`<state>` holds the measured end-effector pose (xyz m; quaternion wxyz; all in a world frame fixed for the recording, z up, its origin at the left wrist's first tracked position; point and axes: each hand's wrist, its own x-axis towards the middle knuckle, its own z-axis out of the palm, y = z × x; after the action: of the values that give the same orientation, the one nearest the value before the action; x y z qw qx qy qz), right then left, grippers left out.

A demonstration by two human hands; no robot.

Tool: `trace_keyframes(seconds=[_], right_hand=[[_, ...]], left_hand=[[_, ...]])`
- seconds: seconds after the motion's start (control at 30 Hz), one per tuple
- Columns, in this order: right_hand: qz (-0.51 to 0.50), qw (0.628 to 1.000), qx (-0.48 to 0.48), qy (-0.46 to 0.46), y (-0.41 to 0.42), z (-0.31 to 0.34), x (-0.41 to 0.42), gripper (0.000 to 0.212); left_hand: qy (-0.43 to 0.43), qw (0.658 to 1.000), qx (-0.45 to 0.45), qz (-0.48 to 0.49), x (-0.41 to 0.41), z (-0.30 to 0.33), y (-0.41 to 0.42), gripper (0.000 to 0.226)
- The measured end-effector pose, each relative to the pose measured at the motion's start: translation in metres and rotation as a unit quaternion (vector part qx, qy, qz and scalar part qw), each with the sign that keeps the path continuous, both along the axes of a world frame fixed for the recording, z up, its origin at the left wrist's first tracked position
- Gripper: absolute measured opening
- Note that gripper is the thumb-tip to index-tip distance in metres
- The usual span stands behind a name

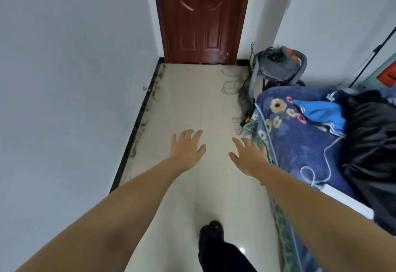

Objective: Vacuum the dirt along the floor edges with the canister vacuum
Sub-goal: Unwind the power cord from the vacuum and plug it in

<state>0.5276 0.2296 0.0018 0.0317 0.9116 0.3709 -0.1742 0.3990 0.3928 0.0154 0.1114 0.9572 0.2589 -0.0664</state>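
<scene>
A grey canister vacuum (pixel 278 65) with orange buttons stands in the far right corner, beside the door and behind the bed. Its hose and nozzle (pixel 246 100) run down along the bed's edge. Dirt and debris (pixel 147 104) lie scattered along the black baseboard on the left side of the pale tiled floor. My left hand (pixel 188 146) and my right hand (pixel 248 154) are stretched out over the floor with fingers spread, holding nothing, well short of the vacuum.
A dark red door (pixel 201 17) closes the far end. A bed with a blue floral cover (pixel 300 134), clothes and a white cable lines the right side. A grey cord (pixel 230 81) lies coiled near the door. My black-clad leg (pixel 214 248) steps on the tiles.
</scene>
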Motion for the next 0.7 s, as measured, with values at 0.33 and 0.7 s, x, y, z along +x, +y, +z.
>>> trace_keyframes(seconds=[0.33, 0.7], right_hand=[[0.013, 1.0, -0.009, 0.023, 0.131, 0.011, 0.182, 0.058], [-0.065, 0.998, 0.016, 0.022, 0.301, 0.007, 0.354, 0.058]], left_hand=[[-0.013, 0.999, -0.029, 0.036, 0.166, 0.008, 0.123, 0.055], [-0.01, 0.999, -0.017, -0.037, 0.365, 0.015, 0.316, 0.055]])
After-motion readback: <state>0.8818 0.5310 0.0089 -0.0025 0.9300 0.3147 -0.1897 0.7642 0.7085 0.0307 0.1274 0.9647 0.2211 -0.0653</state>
